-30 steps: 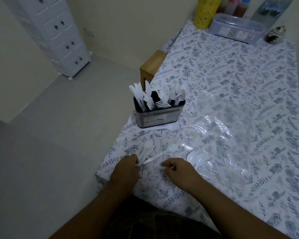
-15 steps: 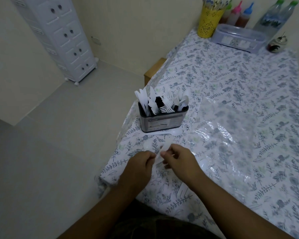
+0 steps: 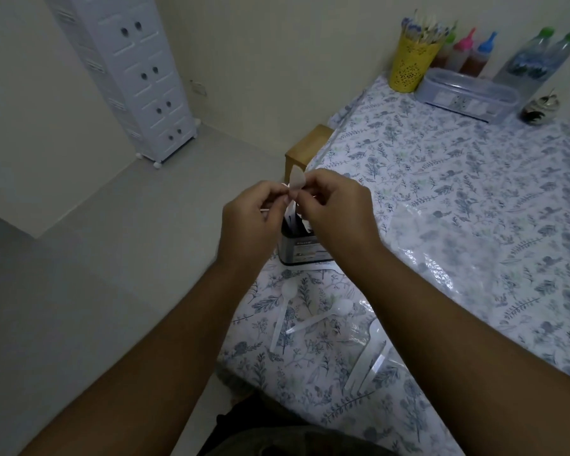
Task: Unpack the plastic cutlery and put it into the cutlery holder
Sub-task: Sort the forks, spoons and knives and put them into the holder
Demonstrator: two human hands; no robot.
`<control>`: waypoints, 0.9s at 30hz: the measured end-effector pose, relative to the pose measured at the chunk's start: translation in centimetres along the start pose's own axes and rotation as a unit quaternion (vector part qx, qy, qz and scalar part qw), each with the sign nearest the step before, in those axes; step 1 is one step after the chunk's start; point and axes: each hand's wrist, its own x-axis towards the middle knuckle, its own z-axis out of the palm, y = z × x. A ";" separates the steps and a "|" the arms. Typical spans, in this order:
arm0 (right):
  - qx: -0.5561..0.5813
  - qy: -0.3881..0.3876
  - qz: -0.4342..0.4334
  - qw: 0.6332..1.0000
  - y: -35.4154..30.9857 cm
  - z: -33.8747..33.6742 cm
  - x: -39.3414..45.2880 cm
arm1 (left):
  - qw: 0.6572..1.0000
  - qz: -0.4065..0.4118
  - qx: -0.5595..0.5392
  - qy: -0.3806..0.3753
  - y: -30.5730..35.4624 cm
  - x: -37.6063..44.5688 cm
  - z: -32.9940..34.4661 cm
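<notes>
Both hands are raised above the table's near left corner. My left hand (image 3: 250,215) and my right hand (image 3: 336,209) pinch one white plastic spoon (image 3: 297,181) between their fingertips, its bowl sticking up. Right behind and below the hands stands the dark cutlery holder (image 3: 301,246), mostly hidden, with white cutlery in it. Two loose white spoons (image 3: 285,311) (image 3: 329,314) lie on the flowered tablecloth in front of the holder. More white cutlery (image 3: 369,353) lies under my right forearm.
A clear plastic bag (image 3: 458,258) lies flat to the right of the holder. At the far end stand a yellow cup (image 3: 408,65), a clear box (image 3: 468,95), sauce bottles and water bottles. A wooden stool (image 3: 305,148) and a white drawer tower (image 3: 135,77) stand left.
Both hands picked a spoon off the table and lifted it from near the table's front edge to above the holder. The camera tilted up.
</notes>
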 end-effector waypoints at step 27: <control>0.022 -0.102 0.369 0.923 12.5 -1.7 -14.1 | 0.907 -0.154 0.293 -0.261 -8.3 -13.5 3.4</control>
